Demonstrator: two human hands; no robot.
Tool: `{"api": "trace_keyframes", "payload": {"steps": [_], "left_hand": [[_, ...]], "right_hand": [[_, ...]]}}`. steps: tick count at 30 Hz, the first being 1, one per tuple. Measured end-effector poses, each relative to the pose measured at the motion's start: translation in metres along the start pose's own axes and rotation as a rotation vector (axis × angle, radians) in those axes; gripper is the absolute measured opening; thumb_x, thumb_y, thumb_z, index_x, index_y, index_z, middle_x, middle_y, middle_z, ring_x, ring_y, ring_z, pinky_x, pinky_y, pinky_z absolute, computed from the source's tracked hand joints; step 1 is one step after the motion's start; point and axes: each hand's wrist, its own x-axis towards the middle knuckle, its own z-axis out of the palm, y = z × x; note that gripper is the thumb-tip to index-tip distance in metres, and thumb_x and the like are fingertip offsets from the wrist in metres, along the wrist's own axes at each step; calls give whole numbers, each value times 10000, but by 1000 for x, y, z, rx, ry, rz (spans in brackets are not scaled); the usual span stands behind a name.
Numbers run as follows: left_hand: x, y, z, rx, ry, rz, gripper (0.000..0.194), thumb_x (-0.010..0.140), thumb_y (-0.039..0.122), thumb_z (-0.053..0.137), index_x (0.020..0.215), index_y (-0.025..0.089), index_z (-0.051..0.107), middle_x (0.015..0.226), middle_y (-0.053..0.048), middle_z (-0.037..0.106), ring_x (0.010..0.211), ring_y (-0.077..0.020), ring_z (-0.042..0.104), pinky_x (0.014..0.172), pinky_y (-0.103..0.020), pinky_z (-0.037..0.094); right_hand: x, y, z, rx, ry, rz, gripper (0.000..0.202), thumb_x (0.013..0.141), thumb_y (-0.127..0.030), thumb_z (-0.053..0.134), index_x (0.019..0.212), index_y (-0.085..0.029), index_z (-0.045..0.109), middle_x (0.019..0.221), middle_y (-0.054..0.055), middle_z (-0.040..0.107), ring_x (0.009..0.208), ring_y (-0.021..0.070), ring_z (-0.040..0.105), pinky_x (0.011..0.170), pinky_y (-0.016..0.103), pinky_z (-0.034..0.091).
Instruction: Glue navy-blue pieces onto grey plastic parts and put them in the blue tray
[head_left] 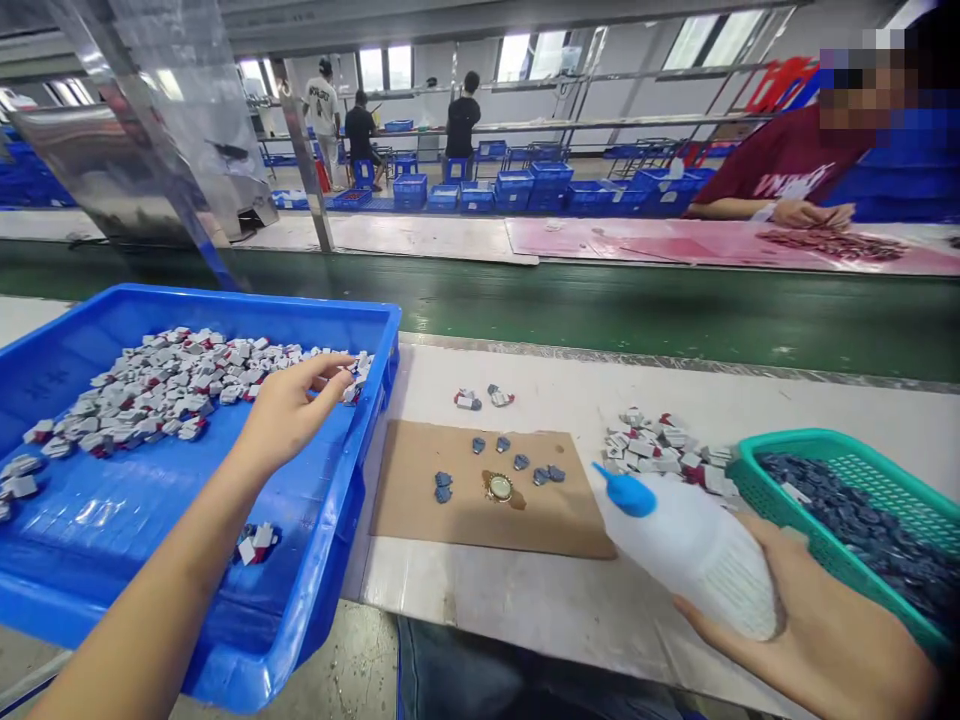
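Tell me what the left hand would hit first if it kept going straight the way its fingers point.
The left hand points right, along the blue tray. Its fingertips already touch the small grey-white parts at the pile's right end; just beyond, probably the tray's right wall, though depth is unclear.

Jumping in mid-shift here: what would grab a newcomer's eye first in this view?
Probably the big blue tray at left, holding a spread of small grey, white and red parts, with the left hand reaching into their edge. Next, the white squeeze bottle with a blue nozzle, held tilted in the right hand beside a green basket of dark blue pieces.
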Motion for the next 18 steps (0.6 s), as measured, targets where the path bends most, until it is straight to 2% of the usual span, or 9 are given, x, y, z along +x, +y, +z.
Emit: {"api": "trace_keyframes", "payload": {"steps": [3, 6, 10, 18], "left_hand": [[0, -1, -3, 36, -3, -55, 346, 789, 441, 486, 974, 194, 643, 816, -31, 688, 727, -186, 627, 684, -284, 465], [0, 1, -7, 25, -33, -57, 351, 791, 442, 482, 982, 195, 642, 803, -23, 688, 721, -180, 626, 673, -275, 457], [0, 1, -9, 17, -23, -63, 328, 792, 429, 490, 963, 199, 649, 783, -13, 692, 712, -169, 628, 666, -259, 453], [1, -5, -9, 56, -66, -56, 305, 805, 435, 481, 950, 225, 648, 804, 8, 689, 730, -170, 631, 682, -266, 447]], "right_hand": [[15, -6, -3, 31, -92, -118, 550, 690, -518, 518, 1153, -354, 272, 1006, 62, 571, 789, 257, 604, 542, 363, 504], [25, -4, -9, -19, -114, -214, 574, 683, -498, 533, 1166, -346, 262, 1038, 74, 570, 797, 265, 603, 536, 381, 501], [38, -3, -16, -64, -165, -330, 516, 686, -459, 546, 1117, -330, 293, 945, 60, 577, 759, 246, 598, 498, 353, 487], [59, -21, -25, -162, -200, -487, 418, 707, -386, 526, 1053, -269, 323, 860, 37, 564, 699, 220, 582, 508, 339, 464]]}}
